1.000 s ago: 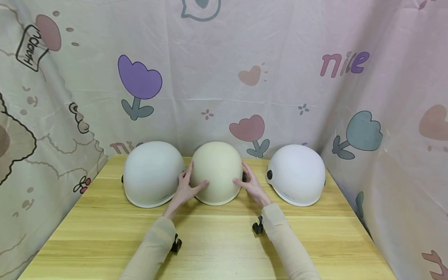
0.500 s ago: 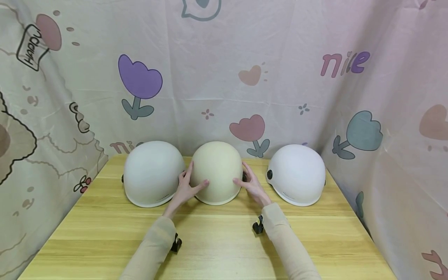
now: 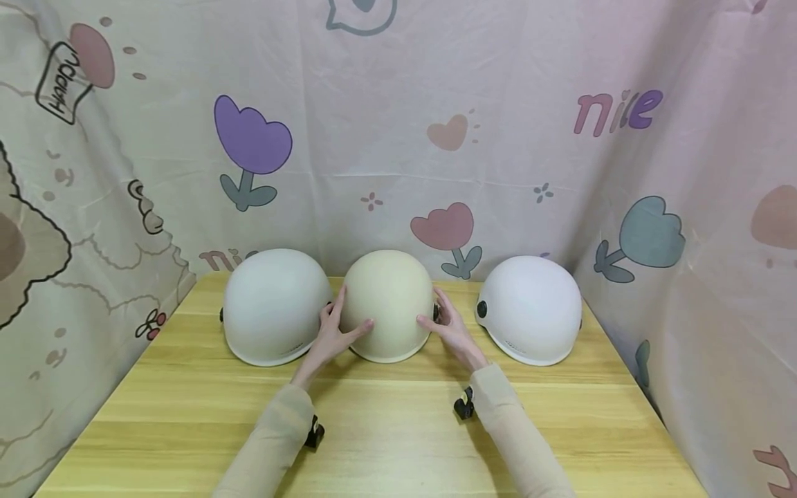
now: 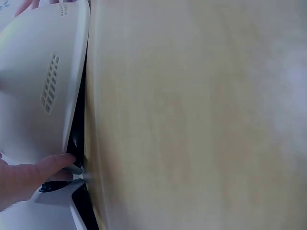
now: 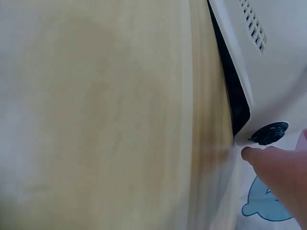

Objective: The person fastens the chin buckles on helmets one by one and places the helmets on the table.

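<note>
Head view showed the left hand and right hand gripping the cream helmet, thumbs on its near side. The left helmet and right helmet flanked it.

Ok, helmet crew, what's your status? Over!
Left grip and right grip at either side of cream domed hard-shell helmet. Sitting rim-down on pale wooden table. White domed helmet close beside left grip; might crowd it.

Printed cloth hangs behind the counter; a pale helmet sits near its far left corner, a white helmet far right.
</note>
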Demonstrator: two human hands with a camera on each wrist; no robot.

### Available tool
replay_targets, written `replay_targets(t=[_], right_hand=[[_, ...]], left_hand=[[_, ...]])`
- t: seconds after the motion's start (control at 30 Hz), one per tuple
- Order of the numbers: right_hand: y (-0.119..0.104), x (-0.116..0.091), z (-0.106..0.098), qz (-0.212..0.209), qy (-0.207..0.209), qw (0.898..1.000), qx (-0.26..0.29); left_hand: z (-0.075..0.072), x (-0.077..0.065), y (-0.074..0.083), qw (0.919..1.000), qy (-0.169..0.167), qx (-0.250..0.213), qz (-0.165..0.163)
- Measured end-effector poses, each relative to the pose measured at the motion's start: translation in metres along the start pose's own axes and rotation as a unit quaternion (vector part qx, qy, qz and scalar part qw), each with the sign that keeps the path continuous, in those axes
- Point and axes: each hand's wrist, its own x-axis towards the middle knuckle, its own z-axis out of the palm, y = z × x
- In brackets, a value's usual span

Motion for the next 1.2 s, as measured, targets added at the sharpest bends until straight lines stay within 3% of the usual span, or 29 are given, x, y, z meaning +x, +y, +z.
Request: replay_targets(t=[0.2,0.63,1.03,1.2], right_hand=[[-0.005,-0.008,0.0,0.017,0.018,1.0,-0.012],[-0.014,-0.022,0.001,0.003,0.032,0.999,-0.022],[-0.031,-0.041,-0.001,-0.033,0.037,0.998,-0.049],[-0.035,-0.049,-0.007,-0.06,0.045,0.993,-0.087]], left_hand=[[0.001,-0.004,0.0,0.9998,0.006,0.002,0.019],[0.003,-0.019,0.01,0.9988,0.018,0.019,0.041],[0.013,-0.034,0.019,0.9969,0.048,0.0,0.061],[0.017,-0.041,0.023,0.9956,0.067,0.009,0.065]])
